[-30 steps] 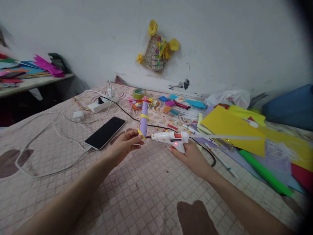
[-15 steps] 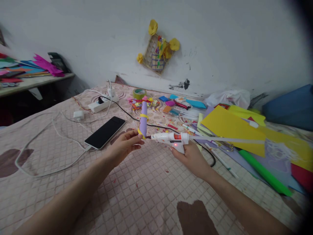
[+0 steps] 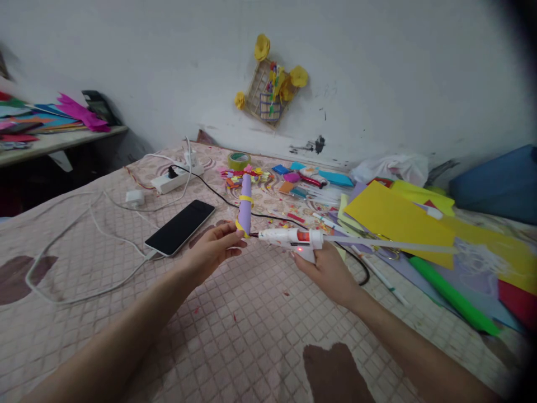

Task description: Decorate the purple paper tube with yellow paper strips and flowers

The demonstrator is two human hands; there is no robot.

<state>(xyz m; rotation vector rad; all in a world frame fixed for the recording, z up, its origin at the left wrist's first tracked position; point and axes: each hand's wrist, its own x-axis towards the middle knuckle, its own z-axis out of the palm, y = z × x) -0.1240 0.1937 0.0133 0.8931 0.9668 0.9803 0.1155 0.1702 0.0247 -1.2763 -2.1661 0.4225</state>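
Note:
My left hand point(image 3: 220, 245) is closed on the near end of a purple paper tube point(image 3: 245, 208) with yellow bands round it. The tube points away from me, its far end in front of a pile of small coloured pieces. Wrapped round the handle of a white glue gun point(image 3: 289, 237) is my right hand point(image 3: 329, 271). The gun's dark nozzle is at the near end of the tube, by the yellow band; whether they touch I cannot tell. A red light glows on the gun, and a long glue stick point(image 3: 390, 244) sticks out of its back.
A smartphone point(image 3: 181, 226) on a white cable lies left of the tube, near a power strip point(image 3: 178, 178). The gun's black cord point(image 3: 218, 195) crosses the table. Green tape point(image 3: 239, 161) stands behind; yellow sheets point(image 3: 403, 218), scissors point(image 3: 388, 249) and a green roll point(image 3: 453, 294) lie right.
Almost nothing differs. The tube and the glue gun have shifted very slightly left, and both hands keep their hold.

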